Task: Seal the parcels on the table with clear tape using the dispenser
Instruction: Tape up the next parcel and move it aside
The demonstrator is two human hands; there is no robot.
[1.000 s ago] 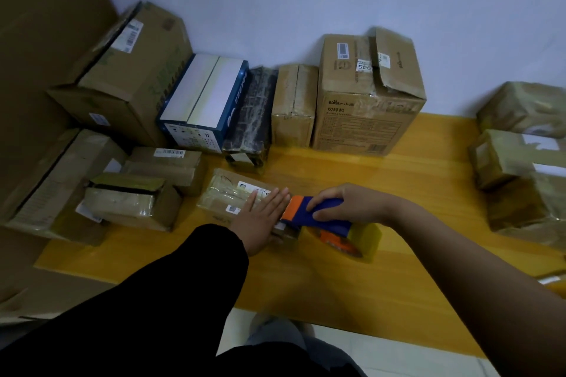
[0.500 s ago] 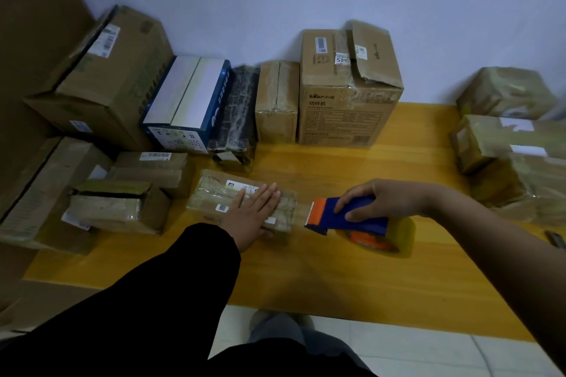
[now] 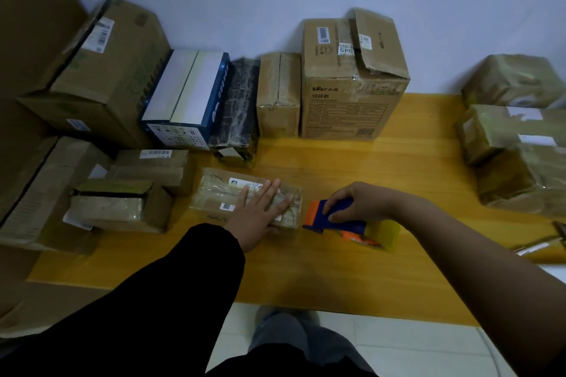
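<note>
Parcel (image 3: 214, 194), flat, tape-wrapped, lies under open-fingered left hand (image 3: 260, 213); right hand (image 3: 360, 202) grips blue-orange dispenser (image 3: 344, 225).

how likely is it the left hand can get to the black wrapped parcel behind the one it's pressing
Probably yes. The left hand lies flat on the small parcel, and the black wrapped parcel sits right behind that, its near end uncovered, with nothing lying across the way.

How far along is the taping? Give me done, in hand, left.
Done: the stacked parcels at right look tape-wrapped. In hand: the left hand lies flat on the small parcel, glossy with tape; the right hand grips the dispenser beside it. Left: the tall box at the back has a lifted flap, and the low box at left gapes open.
</note>
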